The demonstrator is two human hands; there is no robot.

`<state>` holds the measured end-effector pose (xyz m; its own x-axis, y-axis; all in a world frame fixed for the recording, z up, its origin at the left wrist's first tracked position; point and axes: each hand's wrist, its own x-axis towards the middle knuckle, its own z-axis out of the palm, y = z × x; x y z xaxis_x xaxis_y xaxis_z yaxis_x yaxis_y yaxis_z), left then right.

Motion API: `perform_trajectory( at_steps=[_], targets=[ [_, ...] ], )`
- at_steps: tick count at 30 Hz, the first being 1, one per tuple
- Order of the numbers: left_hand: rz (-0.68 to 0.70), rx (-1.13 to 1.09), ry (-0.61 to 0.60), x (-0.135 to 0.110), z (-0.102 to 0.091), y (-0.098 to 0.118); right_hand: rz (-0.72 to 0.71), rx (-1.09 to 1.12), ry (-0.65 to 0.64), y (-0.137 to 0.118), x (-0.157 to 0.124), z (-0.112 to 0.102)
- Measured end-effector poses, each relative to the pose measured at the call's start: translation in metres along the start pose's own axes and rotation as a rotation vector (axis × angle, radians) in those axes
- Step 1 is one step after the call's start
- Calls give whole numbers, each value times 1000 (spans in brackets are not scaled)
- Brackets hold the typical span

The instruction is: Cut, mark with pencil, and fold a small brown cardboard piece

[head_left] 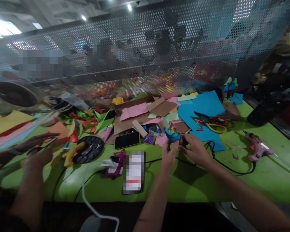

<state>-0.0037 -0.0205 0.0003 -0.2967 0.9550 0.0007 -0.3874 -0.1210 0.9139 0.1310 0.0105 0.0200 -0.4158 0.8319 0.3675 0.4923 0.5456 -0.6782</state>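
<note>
A small curled blue craft piece (173,136) is pinched between both my hands, just above the green table. My left hand (169,154) grips its lower left side with closed fingers. From the right, my right hand (195,149) closes on its end, where my fingertips hide part of it. Whether it is paper or foam I cannot tell. Behind my hands lie pink paper scraps (160,140) and a large blue sheet (203,104). Scissors with red and yellow handles (216,124) rest on blue sheets to the right.
A pink hot glue gun (258,146) with a black cord stands at right, near a dark cup (262,108). Left of me are a lit phone (133,172), a dark phone (127,140), a tissue pack (114,166) and a round black tray (89,149). A co-worker's hands (40,151) work at far left.
</note>
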Motion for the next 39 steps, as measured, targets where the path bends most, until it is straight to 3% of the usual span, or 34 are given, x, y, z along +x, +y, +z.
perform_trajectory(
  at_steps=[6, 11, 39],
  targets=[
    [-70, -131, -15, 3, 0, 0, 185, 507, 20, -6, 2, -9],
    [-82, -140, -83, 3, 1, 3, 268, 635, 44, -4, 3, -8],
    [-109, -82, -129, 4, 0, 3, 252, 522, 137, -4, 2, -7]
  ],
)
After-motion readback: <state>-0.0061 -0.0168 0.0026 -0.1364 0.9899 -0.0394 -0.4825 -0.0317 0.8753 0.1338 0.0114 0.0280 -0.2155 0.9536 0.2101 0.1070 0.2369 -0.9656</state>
